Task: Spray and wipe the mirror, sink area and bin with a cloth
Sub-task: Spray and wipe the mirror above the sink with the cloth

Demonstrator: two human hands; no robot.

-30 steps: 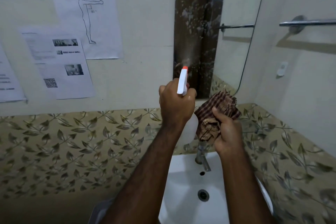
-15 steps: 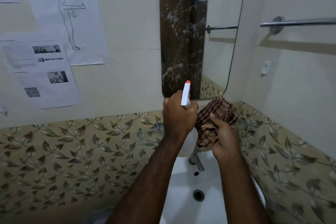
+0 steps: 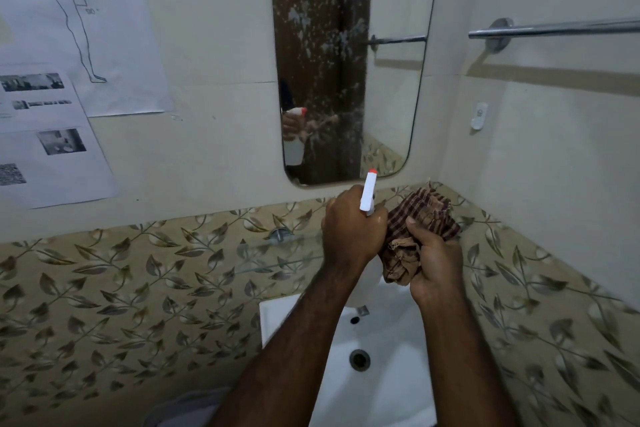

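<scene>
While I stand at the sink (image 3: 298,319), my left hand (image 3: 351,229) is wrapped tight around the neck of the spray bottle (image 3: 367,191), whose white head with its orange tip points up toward the lower edge of the mirror (image 3: 391,87). Most of the bottle's body is hidden behind my hand and wrist; only a pale part shows below my knuckles. My right hand (image 3: 434,262) is clenched on the bunched checked cloth (image 3: 420,215), brown and dark red, which sticks out above my fingers and hangs a little below them. Both hands are close together, the cloth just beside the bottle, held above the back of the white basin and in front of the leaf-patterned tiles (image 3: 138,274).

On the mirror, pale splashes and drips are scattered over the upper and middle part of the glass, mostly on the dark left half; the bottle and my hands are reflected low on it. To the right, a metal towel rail (image 3: 554,28) is fixed to the wall, with a small white hook (image 3: 479,115) below it. On the left wall hang printed sheets (image 3: 86,28), one with an outline figure. The drain (image 3: 359,359) shows in the basin between my forearms.
</scene>
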